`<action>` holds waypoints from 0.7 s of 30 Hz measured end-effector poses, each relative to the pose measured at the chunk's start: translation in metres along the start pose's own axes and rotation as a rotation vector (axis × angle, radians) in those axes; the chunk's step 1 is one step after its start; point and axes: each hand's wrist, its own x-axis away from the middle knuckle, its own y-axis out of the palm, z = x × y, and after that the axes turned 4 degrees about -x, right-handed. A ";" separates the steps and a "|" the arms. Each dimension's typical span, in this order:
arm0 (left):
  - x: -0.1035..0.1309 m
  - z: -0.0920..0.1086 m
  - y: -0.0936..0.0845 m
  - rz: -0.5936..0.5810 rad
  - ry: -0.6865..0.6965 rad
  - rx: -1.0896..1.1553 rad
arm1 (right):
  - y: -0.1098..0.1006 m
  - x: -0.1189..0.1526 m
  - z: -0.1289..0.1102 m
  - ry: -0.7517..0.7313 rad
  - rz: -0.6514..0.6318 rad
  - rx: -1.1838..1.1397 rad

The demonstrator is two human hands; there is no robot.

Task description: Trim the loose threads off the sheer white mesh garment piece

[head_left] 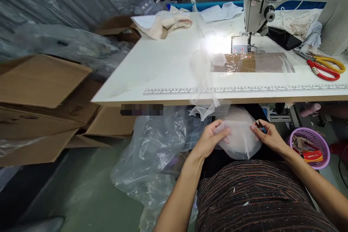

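Over my lap, below the table's front edge, I hold a round piece of sheer white fabric (239, 139). My left hand (212, 137) pinches its left side between thumb and fingers. On the right edge, my right hand (268, 136) grips the fabric between thumb and finger. Small dark thread snips (261, 127) with a bit of blue are tucked in that same hand, blades pointing up and left. Part of the snips is hidden by the fingers. A strip of the same sheer fabric (202, 76) trails over the table edge above my left hand.
A sewing machine (252, 7) stands on the white table (163, 61), with a printed ruler along the front. Red and yellow scissors (323, 65) lie at right, near a black phone (284, 38). Cardboard boxes (40, 79), plastic bags (154, 152) and a purple basket (324, 145) surround me.
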 end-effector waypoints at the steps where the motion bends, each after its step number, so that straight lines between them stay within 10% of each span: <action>1: -0.011 0.000 0.005 0.085 0.017 -0.006 | -0.001 -0.004 0.005 -0.003 0.058 0.020; 7: -0.037 -0.011 0.012 0.328 0.015 -0.088 | 0.001 -0.011 0.025 0.015 0.152 0.130; 15: -0.012 -0.029 -0.008 0.428 0.193 -0.415 | -0.006 -0.007 0.030 0.071 0.251 0.321; 21: -0.004 -0.036 -0.036 0.944 0.479 -0.466 | -0.012 -0.007 0.020 -0.107 0.454 0.255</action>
